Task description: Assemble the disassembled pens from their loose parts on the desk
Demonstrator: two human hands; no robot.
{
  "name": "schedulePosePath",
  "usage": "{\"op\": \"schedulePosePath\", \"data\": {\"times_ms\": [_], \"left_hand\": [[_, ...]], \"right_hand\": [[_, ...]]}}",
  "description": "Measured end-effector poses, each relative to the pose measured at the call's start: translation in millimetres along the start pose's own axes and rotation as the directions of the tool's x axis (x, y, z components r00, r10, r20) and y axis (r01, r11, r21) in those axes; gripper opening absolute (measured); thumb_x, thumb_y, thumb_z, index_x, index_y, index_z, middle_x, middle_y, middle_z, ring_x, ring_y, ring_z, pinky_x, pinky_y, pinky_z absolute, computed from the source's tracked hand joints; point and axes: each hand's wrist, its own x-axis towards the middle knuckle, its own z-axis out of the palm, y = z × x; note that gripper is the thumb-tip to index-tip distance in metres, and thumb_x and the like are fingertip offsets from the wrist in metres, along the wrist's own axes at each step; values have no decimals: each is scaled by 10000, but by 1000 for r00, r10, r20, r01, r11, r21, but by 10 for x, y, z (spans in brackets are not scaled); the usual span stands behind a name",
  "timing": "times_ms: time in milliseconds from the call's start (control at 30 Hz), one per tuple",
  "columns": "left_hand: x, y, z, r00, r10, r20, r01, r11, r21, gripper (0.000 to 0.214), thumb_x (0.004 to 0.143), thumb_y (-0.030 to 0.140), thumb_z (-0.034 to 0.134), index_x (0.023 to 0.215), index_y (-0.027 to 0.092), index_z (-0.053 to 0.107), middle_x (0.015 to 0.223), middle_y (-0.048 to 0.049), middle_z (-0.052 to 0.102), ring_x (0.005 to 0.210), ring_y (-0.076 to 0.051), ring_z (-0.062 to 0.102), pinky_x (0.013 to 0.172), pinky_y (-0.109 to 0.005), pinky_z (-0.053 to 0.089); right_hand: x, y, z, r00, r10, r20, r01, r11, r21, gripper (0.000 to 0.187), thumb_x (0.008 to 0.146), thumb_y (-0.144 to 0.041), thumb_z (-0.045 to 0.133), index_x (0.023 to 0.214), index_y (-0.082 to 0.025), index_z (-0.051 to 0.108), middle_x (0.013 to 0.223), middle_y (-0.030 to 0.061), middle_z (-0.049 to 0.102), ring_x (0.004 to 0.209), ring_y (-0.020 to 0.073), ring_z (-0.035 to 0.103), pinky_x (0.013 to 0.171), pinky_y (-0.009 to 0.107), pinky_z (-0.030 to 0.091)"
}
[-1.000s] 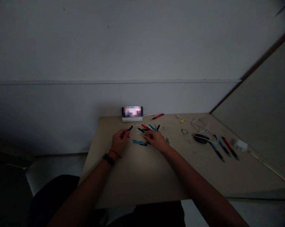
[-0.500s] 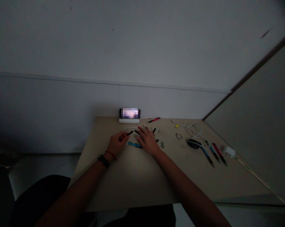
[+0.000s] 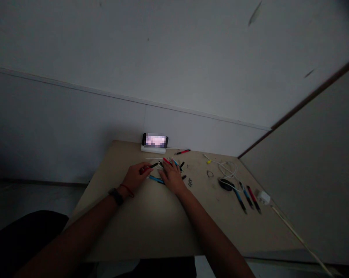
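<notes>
The room is dim. My left hand [image 3: 137, 175] is closed round a red and black pen part [image 3: 150, 166], held just above the beige table [image 3: 151, 224]. My right hand [image 3: 171, 177] lies flat with fingers stretched out over a scatter of pen parts [image 3: 177, 165] in red, blue and black. A blue pen barrel [image 3: 154, 178] lies on the table between the two hands. A dark watch and a red string show on my left wrist.
A lit phone [image 3: 155, 141] stands on a white base at the table's back edge, with a red pen [image 3: 182, 152] beside it. To the right lie a white cable [image 3: 227, 167], a dark oval object [image 3: 225, 184], three assembled pens [image 3: 246, 196] and a white charger [image 3: 263, 197].
My right hand has gone from curled to flat over the pen parts. The view has tilted, so everything sits a little further left and the wall line slopes.
</notes>
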Motion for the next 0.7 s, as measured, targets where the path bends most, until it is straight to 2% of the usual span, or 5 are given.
{"op": "schedulePosePath", "data": {"times_ms": [167, 300, 400, 567, 700], "left_hand": [[-12, 20, -10, 1000, 0, 18, 0, 1000, 18, 341, 855, 454, 634, 1027, 189, 762, 797, -44, 735, 663, -173, 622, 650, -279, 505], [-24, 56, -13, 999, 22, 48, -24, 999, 41, 324, 850, 454, 642, 1024, 210, 765, 831, -47, 750, 703, -185, 647, 682, -286, 515], [-34, 86, -13, 996, 36, 83, -40, 999, 36, 309, 845, 445, 651, 1015, 215, 769, 838, -48, 756, 725, -192, 664, 719, -296, 523], [-41, 101, -9, 990, 50, 129, -55, 998, 40, 291, 850, 432, 646, 1019, 231, 773, 845, -51, 762, 739, -202, 673, 739, -309, 532], [-41, 100, -10, 988, 68, 136, -76, 996, 54, 282, 863, 419, 634, 1027, 232, 767, 891, -62, 767, 781, -210, 686, 758, -317, 536]], "right_hand": [[35, 37, -51, 988, -24, -156, 60, 972, 227, 393, 959, -359, 510, 1283, -203, 668, 1381, 116, 629, 1375, 297, 479, 1157, 512, 338], [23, 9, -92, 966, 132, -222, -9, 875, 483, 268, 912, -404, 578, 1033, -246, 757, 1096, 81, 764, 1057, 276, 692, 996, 471, 502], [14, -34, -100, 948, 239, -209, -45, 754, 655, 254, 851, -459, 655, 923, -233, 746, 958, 79, 779, 912, 267, 723, 887, 445, 558], [45, -75, -97, 925, 357, -130, -49, 451, 891, 389, 735, -524, 757, 963, -217, 686, 933, 83, 774, 841, 248, 740, 776, 400, 596], [41, -95, -109, 930, 361, -70, -77, 376, 923, 379, 692, -521, 800, 874, -206, 695, 936, 90, 778, 872, 253, 737, 779, 406, 597]]}}
